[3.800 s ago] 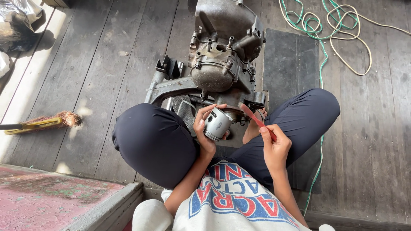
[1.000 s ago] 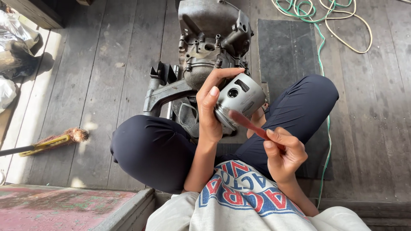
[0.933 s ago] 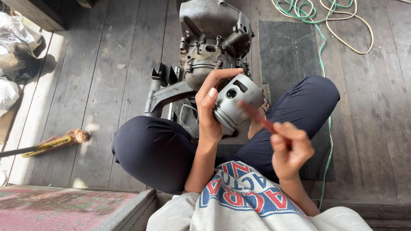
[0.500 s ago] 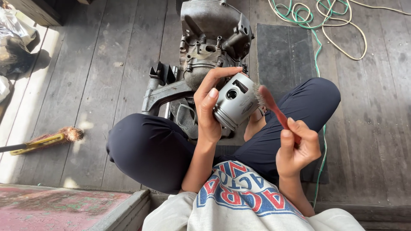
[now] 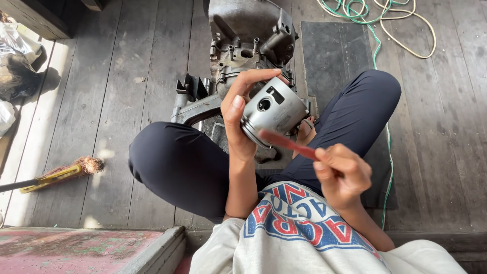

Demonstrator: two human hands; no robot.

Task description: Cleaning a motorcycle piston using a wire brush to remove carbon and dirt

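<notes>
Crumpled clear plastic bags (image 5: 18, 43) lie at far left.

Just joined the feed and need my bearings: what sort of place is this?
Probably an informal repair spot on a wooden plank floor: an engine block sits there, coiled cords lie nearby, and the left hand holds a piston.

Engine block (image 5: 248, 40) close beyond the raised piston (image 5: 274, 111), knees either side, open floorboards (image 5: 127, 66) leftward.
</notes>
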